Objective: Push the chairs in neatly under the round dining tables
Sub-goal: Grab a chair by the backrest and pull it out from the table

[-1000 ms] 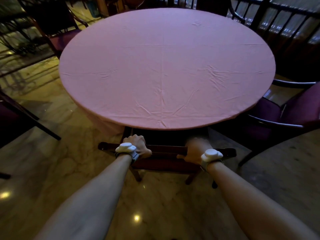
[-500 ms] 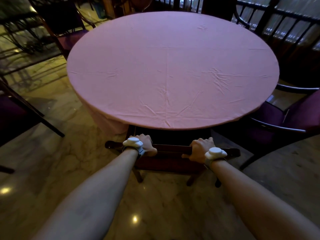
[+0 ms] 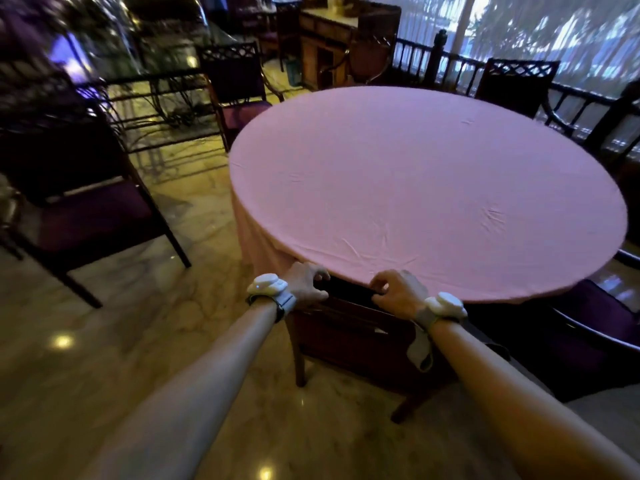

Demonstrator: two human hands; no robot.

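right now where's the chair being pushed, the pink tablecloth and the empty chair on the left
chair (image 3: pixel 349 336): head view, on its dark backrest
pink tablecloth (image 3: pixel 426 188): head view, on the flat top
empty chair (image 3: pixel 93 216): head view, on its purple seat

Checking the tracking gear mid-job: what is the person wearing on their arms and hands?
Both forearms are bare, no sleeves or gloves. Each wrist carries a rounded white device on a grey strap; the right one has a loose grey strap end hanging down.
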